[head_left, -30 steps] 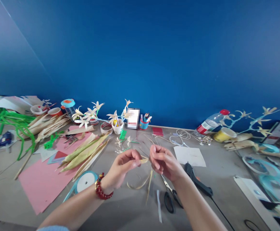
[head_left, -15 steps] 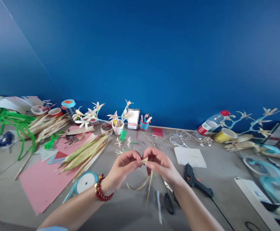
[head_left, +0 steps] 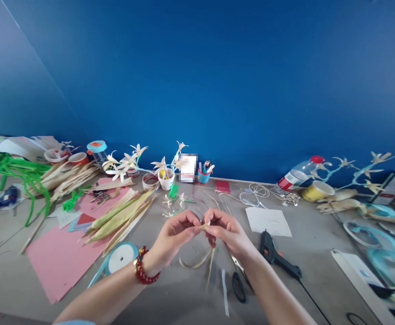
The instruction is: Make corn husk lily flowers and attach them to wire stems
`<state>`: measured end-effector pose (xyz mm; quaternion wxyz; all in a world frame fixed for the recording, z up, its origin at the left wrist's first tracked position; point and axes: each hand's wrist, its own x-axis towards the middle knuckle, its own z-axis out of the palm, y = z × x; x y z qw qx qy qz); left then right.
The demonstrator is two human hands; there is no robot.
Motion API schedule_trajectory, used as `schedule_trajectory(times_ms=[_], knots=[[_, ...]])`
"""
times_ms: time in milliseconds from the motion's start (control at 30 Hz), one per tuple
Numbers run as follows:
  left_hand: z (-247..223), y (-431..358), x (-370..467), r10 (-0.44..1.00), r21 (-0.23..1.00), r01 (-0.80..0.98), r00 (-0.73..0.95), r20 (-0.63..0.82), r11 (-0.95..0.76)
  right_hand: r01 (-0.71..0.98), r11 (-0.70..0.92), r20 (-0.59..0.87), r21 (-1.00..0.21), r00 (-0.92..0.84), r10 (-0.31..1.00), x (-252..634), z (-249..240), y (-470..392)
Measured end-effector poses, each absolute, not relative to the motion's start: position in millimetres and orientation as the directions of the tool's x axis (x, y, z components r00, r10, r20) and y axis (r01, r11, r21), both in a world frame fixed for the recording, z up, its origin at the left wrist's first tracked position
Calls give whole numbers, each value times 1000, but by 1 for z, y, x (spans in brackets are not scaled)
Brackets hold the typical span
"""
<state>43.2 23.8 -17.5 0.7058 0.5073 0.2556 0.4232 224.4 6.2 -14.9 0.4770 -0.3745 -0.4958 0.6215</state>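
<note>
Between the fingertips of both hands is a small pale piece of corn husk (head_left: 204, 226). My left hand (head_left: 181, 231), with a red bead bracelet (head_left: 144, 267) at the wrist, pinches its left end. My right hand (head_left: 225, 231) pinches the right end, its lower fingers curled. Below the hands, thin husk strips (head_left: 210, 266) show against the grey table. Black-handled scissors (head_left: 238, 285) lie partly under my right forearm, beside a white strip (head_left: 225, 292). Small husk flowers (head_left: 169, 201) rest just beyond my left hand.
Left lie corn husks (head_left: 119, 221), pink paper (head_left: 65, 259) and a ribbon spool (head_left: 122, 258). A glue gun (head_left: 276, 256) with its cord and a white sheet (head_left: 268, 220) are at right. Along the blue wall stand a flower cup (head_left: 166, 180), a pen holder (head_left: 204, 176) and a tilted bottle (head_left: 294, 175).
The fingers have shifted very slightly around the husk piece, and my right thumb tip now shows more. Everything on the table stays in place.
</note>
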Motion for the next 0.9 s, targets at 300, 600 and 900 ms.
schedule_trajectory(times_ms=[300,600,900], knots=[[-17,27,41,841,943,-326,528,119,71,-228,-25,33,-973,-248,968,236,-8,8],[-3,49,11,873,919,-72,290,391,-388,-245,26,51,-969,-96,994,253,3,10],[-11,66,-7,813,770,307,380,440,-560,-285,108,116,-952,-10,993,265,16,7]])
